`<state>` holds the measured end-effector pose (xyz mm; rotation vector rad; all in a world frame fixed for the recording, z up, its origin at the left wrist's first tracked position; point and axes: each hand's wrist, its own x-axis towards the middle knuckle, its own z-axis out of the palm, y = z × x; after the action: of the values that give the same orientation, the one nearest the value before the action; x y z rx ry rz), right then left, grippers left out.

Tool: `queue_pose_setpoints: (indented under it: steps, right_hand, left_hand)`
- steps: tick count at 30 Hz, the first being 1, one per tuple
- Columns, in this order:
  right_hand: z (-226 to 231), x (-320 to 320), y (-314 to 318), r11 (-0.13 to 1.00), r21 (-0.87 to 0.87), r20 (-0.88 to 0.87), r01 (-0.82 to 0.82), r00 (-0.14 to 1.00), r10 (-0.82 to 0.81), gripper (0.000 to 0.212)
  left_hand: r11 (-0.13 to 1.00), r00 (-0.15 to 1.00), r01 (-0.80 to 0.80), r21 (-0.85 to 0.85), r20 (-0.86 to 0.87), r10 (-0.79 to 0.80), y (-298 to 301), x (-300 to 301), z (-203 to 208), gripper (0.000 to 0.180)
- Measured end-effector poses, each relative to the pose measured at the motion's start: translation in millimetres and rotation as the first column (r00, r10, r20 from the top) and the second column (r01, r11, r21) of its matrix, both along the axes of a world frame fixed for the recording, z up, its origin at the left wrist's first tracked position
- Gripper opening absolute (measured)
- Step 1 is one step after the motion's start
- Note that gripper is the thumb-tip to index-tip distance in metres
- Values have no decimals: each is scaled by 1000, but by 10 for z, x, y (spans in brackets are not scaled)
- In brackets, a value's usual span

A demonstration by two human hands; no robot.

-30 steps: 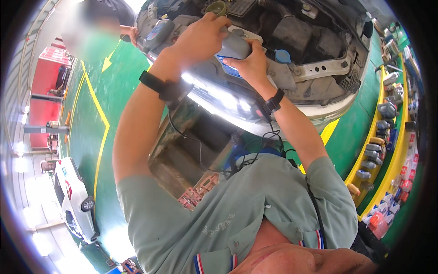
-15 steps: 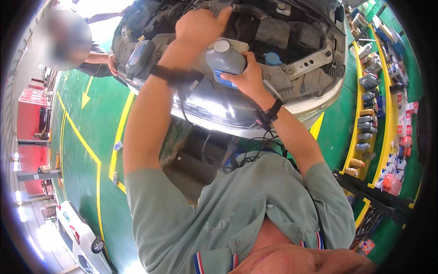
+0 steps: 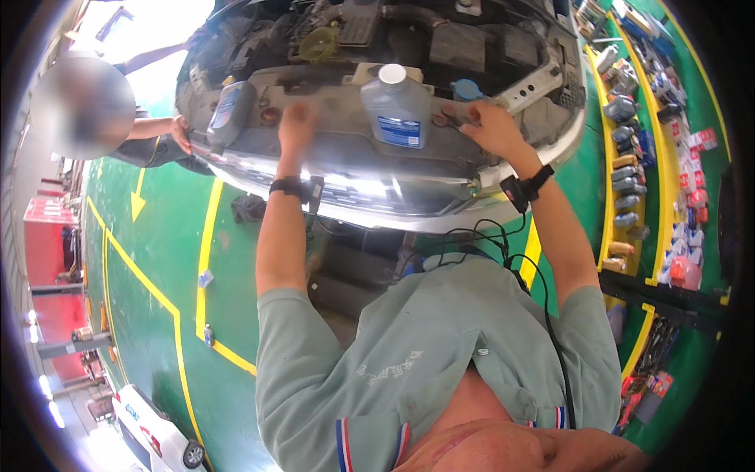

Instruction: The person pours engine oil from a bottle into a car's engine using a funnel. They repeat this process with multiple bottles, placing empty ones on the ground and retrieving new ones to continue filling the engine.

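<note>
- Left hand (image 3: 297,130): motion-blurred, can't tell if holding anything.
- Right hand (image 3: 494,130): fingers bent at small dark object (image 3: 450,119); grip unclear.
- White-capped grey plastic bottle (image 3: 395,104): upright between both hands.
- Translucent yellow funnel (image 3: 318,45): farther, in engine bay (image 3: 413,49).

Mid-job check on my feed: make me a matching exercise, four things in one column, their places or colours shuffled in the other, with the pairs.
Column one
1. White-capped grey bottle
2. Round blue cap
3. Funnel
4. Co-worker's hand

Column two
A. At the edge of the car, toward the picture's left
B. Yellowish, in the engine bay
C. Between the left hand and the right hand
D. Just beyond the right hand

Pairs: 1-C, 2-D, 3-B, 4-A
</note>
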<state>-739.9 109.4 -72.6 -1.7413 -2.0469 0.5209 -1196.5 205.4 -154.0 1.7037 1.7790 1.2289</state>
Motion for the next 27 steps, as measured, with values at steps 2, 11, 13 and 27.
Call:
queue_pose_setpoints:
  steps: [2,11,13,27]
  right_hand:
    - [-72,60,9,1000,1,80,-20,997,20,40]
    - [-144,-272,362,994,-23,154,-111,982,113,43]
    - [-95,-284,399,988,-99,173,-117,976,132,43]
    - [1609,-190,260,955,259,-958,142,167,234,14]
  left_hand:
    - [998,997,-34,45,-70,37,-94,71,-56,41]
    - [993,899,-119,27,-421,119,-107,-96,55,50]
    - [992,884,-100,77,-451,124,-172,-69,38,53]
    - [911,938,345,228,-50,-343,-1080,1653,1362,91]
